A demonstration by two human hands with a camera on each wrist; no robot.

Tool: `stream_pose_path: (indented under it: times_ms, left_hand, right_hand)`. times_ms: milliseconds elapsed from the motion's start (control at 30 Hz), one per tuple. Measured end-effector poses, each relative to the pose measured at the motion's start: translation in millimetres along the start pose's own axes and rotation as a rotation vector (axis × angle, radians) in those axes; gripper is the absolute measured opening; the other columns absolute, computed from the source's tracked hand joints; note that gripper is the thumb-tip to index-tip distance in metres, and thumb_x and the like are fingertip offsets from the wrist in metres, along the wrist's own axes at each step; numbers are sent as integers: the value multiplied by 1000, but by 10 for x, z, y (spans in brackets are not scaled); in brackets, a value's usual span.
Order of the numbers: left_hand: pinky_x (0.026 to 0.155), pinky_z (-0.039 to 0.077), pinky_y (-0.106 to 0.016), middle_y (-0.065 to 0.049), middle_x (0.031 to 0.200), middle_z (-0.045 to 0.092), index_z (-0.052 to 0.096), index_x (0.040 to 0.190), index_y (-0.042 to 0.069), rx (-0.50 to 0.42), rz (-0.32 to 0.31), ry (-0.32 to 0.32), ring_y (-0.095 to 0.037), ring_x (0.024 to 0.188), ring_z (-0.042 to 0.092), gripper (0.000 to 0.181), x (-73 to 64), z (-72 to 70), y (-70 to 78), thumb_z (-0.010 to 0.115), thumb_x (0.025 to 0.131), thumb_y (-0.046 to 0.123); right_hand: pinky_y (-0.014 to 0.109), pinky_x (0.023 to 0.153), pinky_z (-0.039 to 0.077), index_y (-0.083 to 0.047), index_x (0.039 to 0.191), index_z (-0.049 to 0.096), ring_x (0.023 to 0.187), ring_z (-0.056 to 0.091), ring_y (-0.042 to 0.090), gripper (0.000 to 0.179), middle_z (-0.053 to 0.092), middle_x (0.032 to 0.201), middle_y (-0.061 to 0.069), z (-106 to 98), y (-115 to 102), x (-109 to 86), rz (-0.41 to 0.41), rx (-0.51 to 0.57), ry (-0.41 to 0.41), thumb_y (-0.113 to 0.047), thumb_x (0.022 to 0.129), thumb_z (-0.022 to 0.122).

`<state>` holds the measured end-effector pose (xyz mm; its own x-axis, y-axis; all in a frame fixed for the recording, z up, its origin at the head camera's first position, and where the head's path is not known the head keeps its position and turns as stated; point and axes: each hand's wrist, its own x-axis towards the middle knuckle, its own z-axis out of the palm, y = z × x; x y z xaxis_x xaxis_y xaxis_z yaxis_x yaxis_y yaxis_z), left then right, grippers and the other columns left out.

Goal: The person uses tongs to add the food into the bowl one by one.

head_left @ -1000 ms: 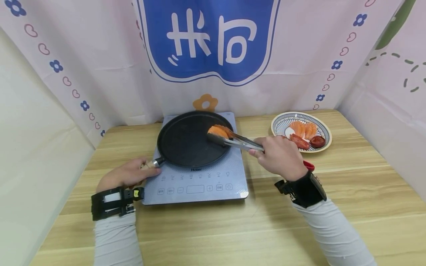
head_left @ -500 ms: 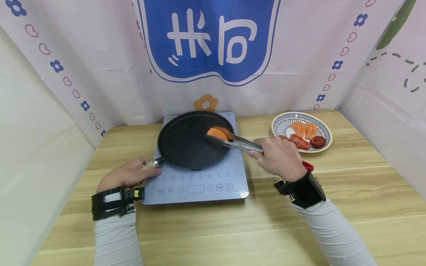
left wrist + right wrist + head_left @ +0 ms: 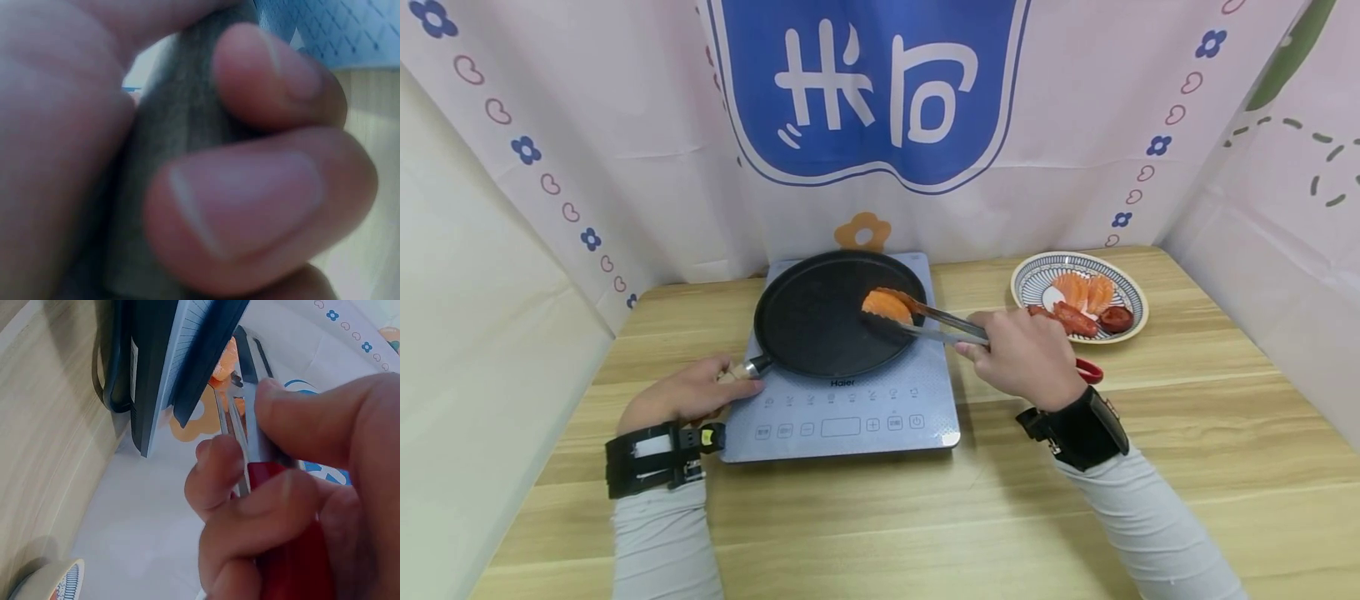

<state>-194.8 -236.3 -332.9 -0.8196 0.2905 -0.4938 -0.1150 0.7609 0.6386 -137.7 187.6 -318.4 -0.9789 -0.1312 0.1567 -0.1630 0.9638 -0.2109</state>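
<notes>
Orange food [image 3: 887,305], probably soft, best pinched mid-body, sits between tongs [image 3: 953,322] over the pan [image 3: 820,312]. Right hand [image 3: 1026,350] grips tongs; left hand [image 3: 696,390], pan handle [image 3: 751,368].

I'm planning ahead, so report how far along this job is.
Done: the pan sits on the cooker. In hand: the left grip holds the handle; the right grip holds tongs pinching orange food over the pan. Remaining, probably: releasing it; the plate holds more food.
</notes>
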Motion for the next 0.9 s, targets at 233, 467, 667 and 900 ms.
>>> stream_pose_path:
  times_ms: [233, 467, 667, 900]
  left_hand:
    - [55, 45, -27, 4, 68, 51, 52, 116, 6, 6, 11, -1, -13, 59, 51, 36, 9, 1, -12, 63, 106, 39]
    - [55, 45, -27, 4, 69, 51, 51, 116, 6, 11, 12, 4, -13, 59, 51, 36, 10, 0, -11, 63, 106, 39]
    - [55, 45, -27, 4, 68, 51, 51, 116, 6, 6, 10, 5, -14, 59, 51, 36, 5, 3, -19, 62, 106, 39]
    - [55, 45, -27, 4, 67, 50, 50, 116, 6, -9, 14, -6, -13, 58, 51, 35, -1, 0, -9, 63, 106, 38]
  right_hand:
    - [34, 47, 36, -16, 102, 72, 56, 51, 20, 31, 52, 62, -2, -19, -3, 0, 13, -1, 9, -46, 98, 72]
    - [36, 47, 36, -18, 105, 71, 58, 52, 21, 29, 54, 63, -2, -103, 20, -10, 39, 18, 3, -47, 99, 71]
    - [36, 48, 37, -16, 105, 70, 61, 54, 23, 31, 55, 65, 0, -229, 63, -37, 60, 23, 21, -46, 99, 71]
    - [36, 49, 36, -16, 110, 70, 62, 53, 24, 32, 52, 66, 1, -354, 123, -87, 84, 51, 39, -46, 99, 71]
